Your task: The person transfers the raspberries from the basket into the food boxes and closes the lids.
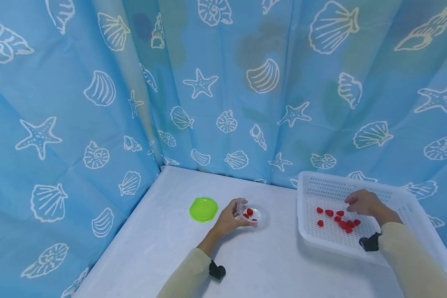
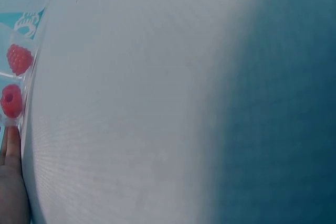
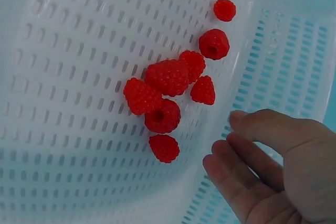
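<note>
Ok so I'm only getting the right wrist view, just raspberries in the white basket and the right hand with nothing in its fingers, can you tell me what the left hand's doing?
Observer: The left hand is holding a clear cup.
Operator: Got it, and is there anything in that cup?
Observer: Yes, red raspberries; at least two show inside it in the left wrist view.
Operator: Is anything lying on the other side of the cup from the basket?
Observer: A green disc, perhaps a lid, lies flat on the table there.
</note>
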`<action>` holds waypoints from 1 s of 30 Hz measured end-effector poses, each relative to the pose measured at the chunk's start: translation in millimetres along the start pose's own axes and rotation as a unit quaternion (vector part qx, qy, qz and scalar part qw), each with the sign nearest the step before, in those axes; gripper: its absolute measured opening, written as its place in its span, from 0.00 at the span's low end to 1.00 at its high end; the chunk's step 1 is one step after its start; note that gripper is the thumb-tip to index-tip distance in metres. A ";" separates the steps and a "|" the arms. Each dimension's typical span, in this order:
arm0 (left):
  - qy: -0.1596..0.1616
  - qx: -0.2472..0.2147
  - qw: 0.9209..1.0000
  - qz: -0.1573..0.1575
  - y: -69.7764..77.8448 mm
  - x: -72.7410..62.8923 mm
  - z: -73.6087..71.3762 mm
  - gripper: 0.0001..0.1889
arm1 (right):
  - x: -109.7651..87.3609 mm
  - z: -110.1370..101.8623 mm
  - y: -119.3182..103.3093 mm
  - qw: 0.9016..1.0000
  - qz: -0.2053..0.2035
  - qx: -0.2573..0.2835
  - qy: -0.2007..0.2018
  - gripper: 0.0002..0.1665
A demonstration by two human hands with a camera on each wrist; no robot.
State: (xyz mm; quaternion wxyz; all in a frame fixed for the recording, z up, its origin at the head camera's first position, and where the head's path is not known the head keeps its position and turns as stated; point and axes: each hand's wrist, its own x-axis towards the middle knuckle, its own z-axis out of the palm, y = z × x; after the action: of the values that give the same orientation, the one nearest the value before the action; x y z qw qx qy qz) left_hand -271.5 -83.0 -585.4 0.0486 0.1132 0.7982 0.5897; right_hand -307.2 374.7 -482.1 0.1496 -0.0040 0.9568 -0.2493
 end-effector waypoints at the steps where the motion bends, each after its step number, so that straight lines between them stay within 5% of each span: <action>1: 0.000 0.000 1.000 0.002 -0.6 0.3 -0.3 0.42 | 2.9 1.0 -0.5 1.000 -0.006 -0.008 0.002 0.30; 17: -0.003 0.010 1.000 -0.003 -0.1 1.8 -3.0 0.42 | 28.0 24.1 -4.6 1.000 -0.001 -0.004 -0.014 0.32; 30: -0.004 0.009 1.000 -0.007 -0.9 1.9 -1.9 0.43 | 28.2 26.1 2.4 0.999 0.005 -0.008 -0.032 0.20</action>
State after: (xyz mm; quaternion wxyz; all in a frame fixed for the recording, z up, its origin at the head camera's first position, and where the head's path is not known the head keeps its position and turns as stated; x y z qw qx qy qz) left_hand -273.8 -84.6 -585.6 0.0551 0.1101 0.8041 0.5816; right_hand -326.5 362.1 -512.9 0.1817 -0.0081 0.9533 -0.2410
